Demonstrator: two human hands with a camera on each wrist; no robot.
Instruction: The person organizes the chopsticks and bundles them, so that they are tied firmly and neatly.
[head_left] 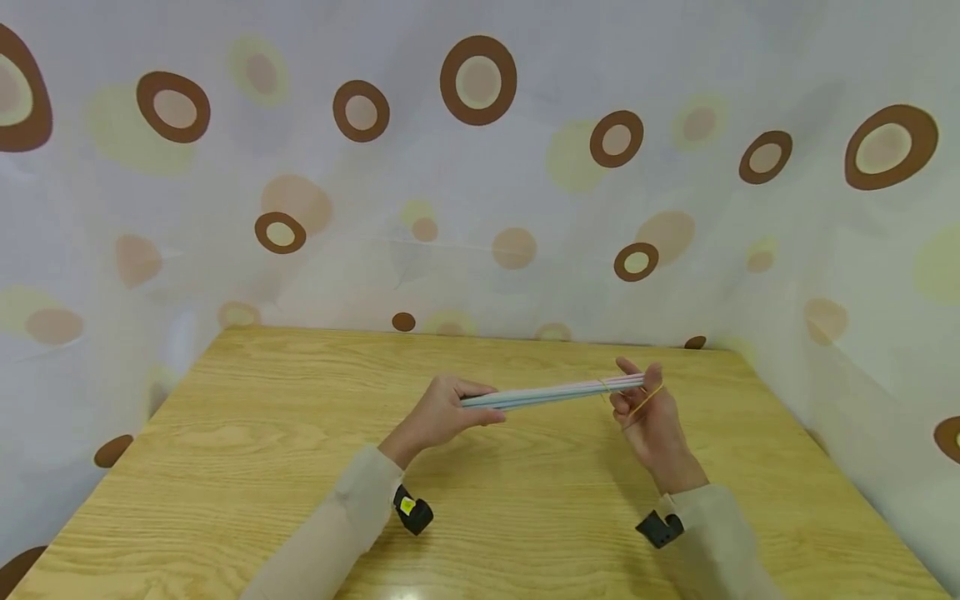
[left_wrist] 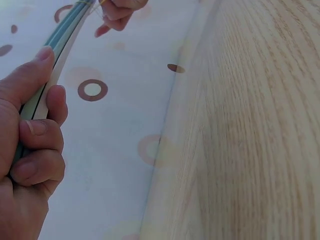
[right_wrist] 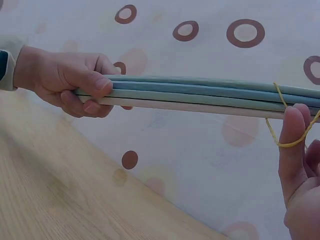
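Note:
A bundle of long, slim sticks (head_left: 551, 393) in pastel blue, green and pink is held above the table, its right end slightly higher. My left hand (head_left: 438, 408) grips the left end, with the thumb along one side and the fingers curled round the other, as the left wrist view shows. At the right end is my right hand (head_left: 654, 425), fingers bent near the stick tips. A thin yellow rubber band (right_wrist: 287, 145) loops round the bundle and is stretched over a digit of that hand. The sticks' far right tips are partly hidden by the fingers.
Below the hands spreads a light wood-grain table (head_left: 315, 492). A pale cloth wall (head_left: 450, 183) with brown rings and faded dots rises behind the table and along both sides. Each wrist carries a small black camera mount (head_left: 414, 510) at the sleeve.

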